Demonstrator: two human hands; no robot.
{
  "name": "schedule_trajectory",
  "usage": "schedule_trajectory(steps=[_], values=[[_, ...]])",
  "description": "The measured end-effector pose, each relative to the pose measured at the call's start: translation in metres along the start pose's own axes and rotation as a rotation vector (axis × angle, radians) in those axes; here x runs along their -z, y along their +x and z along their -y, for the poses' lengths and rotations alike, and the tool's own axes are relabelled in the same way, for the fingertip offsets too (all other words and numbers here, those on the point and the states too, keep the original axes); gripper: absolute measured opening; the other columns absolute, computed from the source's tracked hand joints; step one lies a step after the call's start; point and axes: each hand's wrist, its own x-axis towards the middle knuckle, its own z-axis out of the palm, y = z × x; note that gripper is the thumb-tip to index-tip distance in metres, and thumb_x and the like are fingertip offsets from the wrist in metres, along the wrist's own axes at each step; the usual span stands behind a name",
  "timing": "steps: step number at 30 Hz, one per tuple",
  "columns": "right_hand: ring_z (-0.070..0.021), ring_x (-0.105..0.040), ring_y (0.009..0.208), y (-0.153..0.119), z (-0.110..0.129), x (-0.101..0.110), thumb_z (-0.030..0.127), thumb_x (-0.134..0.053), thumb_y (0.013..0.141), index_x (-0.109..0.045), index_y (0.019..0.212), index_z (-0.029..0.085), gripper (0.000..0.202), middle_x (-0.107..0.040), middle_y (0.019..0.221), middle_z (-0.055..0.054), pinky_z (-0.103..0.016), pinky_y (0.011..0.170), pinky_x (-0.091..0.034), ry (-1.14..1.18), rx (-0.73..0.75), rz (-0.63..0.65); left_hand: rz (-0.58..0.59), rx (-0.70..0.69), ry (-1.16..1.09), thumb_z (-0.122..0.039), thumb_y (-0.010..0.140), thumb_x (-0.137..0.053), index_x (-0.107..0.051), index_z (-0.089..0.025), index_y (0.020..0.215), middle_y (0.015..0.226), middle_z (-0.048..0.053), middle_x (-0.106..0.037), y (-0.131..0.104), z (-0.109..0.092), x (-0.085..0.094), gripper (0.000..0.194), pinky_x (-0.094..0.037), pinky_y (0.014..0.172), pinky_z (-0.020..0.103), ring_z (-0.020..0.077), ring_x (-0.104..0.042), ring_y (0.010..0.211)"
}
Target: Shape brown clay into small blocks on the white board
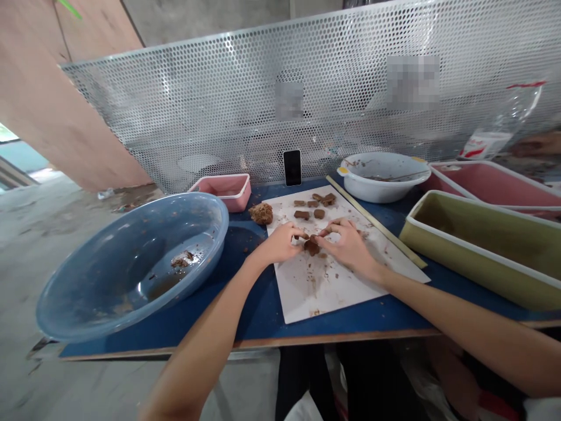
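- Head view, progress: we find several brown blocks (301, 214) lying on the far part of the white board (302, 307); we judge these formed, and the brown lump (312, 248) unfinished.
- Hands: our left hand (284, 241) and right hand (346, 241) are narrowed, fingertips pinching the brown lump.
- Brown lump: we locate it mid-board, between both hands; it looks dark and uneven, with crumbs (310, 275) nearby.

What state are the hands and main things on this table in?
Left hand: fingers curled, on the brown lump
Right hand: fingers curled, on the same lump
Brown lump: between the hands, uneven
White board: flat, smeared brown
Small brown pieces: resting on the board
Phone: upright, screen dark
Blue basin: uncovered, wet and dirty inside
White basin: uncovered, dirty inside
Green trough: uncovered
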Motion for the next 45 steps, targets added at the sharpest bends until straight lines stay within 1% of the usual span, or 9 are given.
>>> schedule_trajectory(steps=[5, 8, 12, 18, 21, 28, 39, 42, 45], values=[[-0.0407, -0.066, 0.122, 0.0, 0.005, 0.003, 0.062, -0.077, 0.093, -0.079, 0.084, 0.029, 0.034, -0.073, 0.113, -0.01, -0.064, 0.102, -0.05, -0.028, -0.041, 0.03, -0.02, 0.046, -0.035, -0.013, 0.079, -0.078, -0.091, -0.024, 0.097, 0.091, 0.006, -0.064, 0.0, 0.0, -0.002, 0.025, -0.053, 0.089, 0.038, 0.0247, -0.064, 0.087], [-0.0409, -0.065, 0.122, -0.001, 0.007, 0.005, 0.063, -0.076, 0.093, -0.078, 0.083, 0.029, 0.036, -0.072, 0.112, -0.01, -0.061, 0.101, -0.049, -0.024, -0.037, 0.051, -0.039, 0.03, -0.047, -0.01, 0.079, -0.077, -0.091, -0.024, 0.097, 0.095, 0.007, -0.066, 0.0, 0.0, -0.003, 0.026, -0.055, 0.093, 0.04, 0.026, -0.066, 0.091], [-0.0392, -0.065, 0.12, -0.001, 0.01, 0.009, 0.062, -0.075, 0.094, -0.078, 0.085, 0.028, 0.035, -0.073, 0.111, -0.01, -0.058, 0.102, -0.046, -0.031, -0.042, 0.097, -0.008, 0.02, 0.035, -0.01, 0.084, -0.073, -0.09, -0.023, 0.104, 0.099, 0.008, -0.068, -0.001, 0.0, -0.003, 0.03, -0.057, 0.094, 0.041, 0.0263, -0.068, 0.093], [-0.0375, -0.064, 0.124, -0.002, 0.016, 0.016, 0.056, -0.068, 0.1, -0.074, 0.084, 0.028, 0.034, -0.072, 0.115, -0.009, -0.055, 0.105, -0.043, -0.062, -0.056, 0.152, 0.012, 0.001, 0.142, -0.014, 0.091, -0.072, -0.087, -0.021, 0.113, 0.105, 0.008, -0.07, -0.003, 0.002, -0.004, 0.028, -0.06, 0.097, 0.041, 0.026, -0.07, 0.1], [-0.038, -0.064, 0.124, -0.001, 0.017, 0.017, 0.058, -0.068, 0.1, -0.075, 0.085, 0.028, 0.034, -0.073, 0.115, -0.009, -0.055, 0.104, -0.043, -0.06, -0.055, 0.157, 0.021, -0.002, 0.156, -0.014, 0.091, -0.072, -0.087, -0.02, 0.113, 0.106, 0.008, -0.07, -0.003, 0.001, -0.004, 0.028, -0.06, 0.097, 0.041, 0.0259, -0.071, 0.1], [-0.039, -0.063, 0.126, 0.0, 0.018, 0.017, 0.069, -0.062, 0.101, -0.077, 0.085, 0.028, 0.047, -0.074, 0.117, -0.011, -0.056, 0.104, -0.041, -0.039, -0.063, 0.157, 0.043, 0.006, 0.148, -0.012, 0.09, -0.069, -0.087, -0.022, 0.109, 0.101, 0.007, -0.066, -0.002, 0.0, -0.004, 0.028, -0.06, 0.094, 0.04, 0.0246, -0.069, 0.096], [-0.0396, -0.063, 0.124, -0.001, 0.017, 0.018, 0.066, -0.067, 0.1, -0.077, 0.086, 0.029, 0.041, -0.074, 0.115, -0.01, -0.058, 0.102, -0.04, -0.044, -0.052, 0.164, 0.059, -0.002, 0.153, -0.01, 0.089, -0.066, -0.088, -0.021, 0.109, 0.101, 0.007, -0.065, -0.001, -0.001, -0.006, 0.031, -0.058, 0.094, 0.038, 0.0253, -0.069, 0.099], [-0.0388, -0.062, 0.124, -0.001, 0.017, 0.018, 0.064, -0.069, 0.099, -0.078, 0.087, 0.029, 0.038, -0.074, 0.114, -0.009, -0.058, 0.103, -0.039, -0.049, -0.06, 0.172, 0.043, 0.003, 0.169, -0.011, 0.089, -0.067, -0.087, -0.021, 0.107, 0.1, 0.007, -0.066, -0.001, -0.001, -0.006, 0.029, -0.058, 0.093, 0.039, 0.0255, -0.07, 0.097], [-0.0385, -0.062, 0.124, -0.001, 0.017, 0.018, 0.066, -0.068, 0.099, -0.078, 0.087, 0.03, 0.04, -0.074, 0.114, -0.009, -0.057, 0.103, -0.04, -0.061, -0.061, 0.178, 0.029, 0.016, 0.17, -0.013, 0.089, -0.069, -0.086, -0.021, 0.104, 0.101, 0.007, -0.067, 0.0, 0.0, -0.007, 0.024, -0.059, 0.092, 0.039, 0.0251, -0.07, 0.095]])
